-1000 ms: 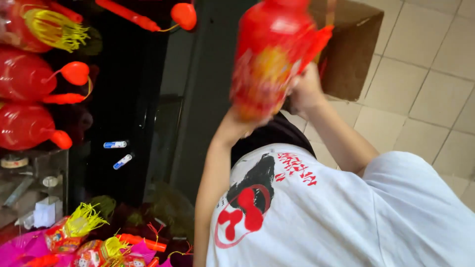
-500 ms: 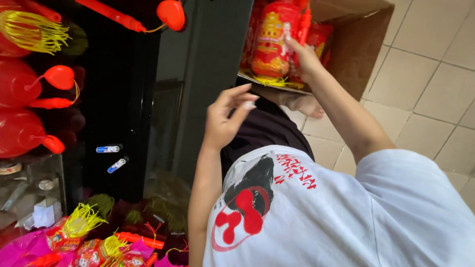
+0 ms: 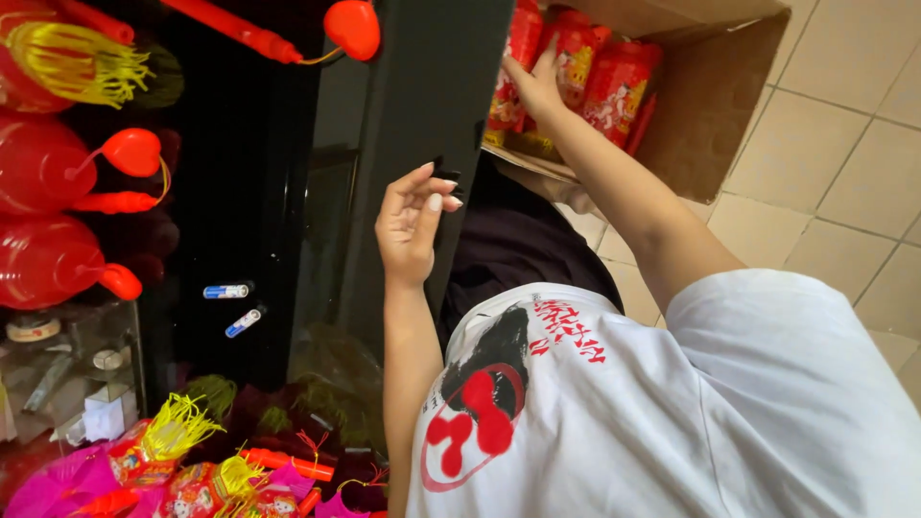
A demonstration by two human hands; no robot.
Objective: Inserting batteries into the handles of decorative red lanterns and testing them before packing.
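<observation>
My right hand point(image 3: 533, 88) reaches into an open cardboard box point(image 3: 710, 115) on the tiled floor. Its fingers lie flat against a red lantern point(image 3: 507, 67) with gold print at the box's left end, pressing rather than gripping. Two more red lanterns point(image 3: 614, 86) stand beside it in the box. My left hand point(image 3: 413, 223) hovers lower and to the left, in front of a dark post point(image 3: 422, 115), holding nothing, its fingers loosely curled and apart. My white printed shirt point(image 3: 614, 412) fills the lower right.
Red plastic lanterns with handles point(image 3: 58, 173) hang in a dark shelf at the left. Yellow-tasselled toys point(image 3: 173, 451) pile at the bottom left. Two small tubes point(image 3: 230, 307) lie on a dark surface. Beige floor tiles point(image 3: 844, 192) spread to the right.
Both hands carried a red lantern up to the box and set it inside. My left hand has let go and dropped back; my right hand stays on the lantern.
</observation>
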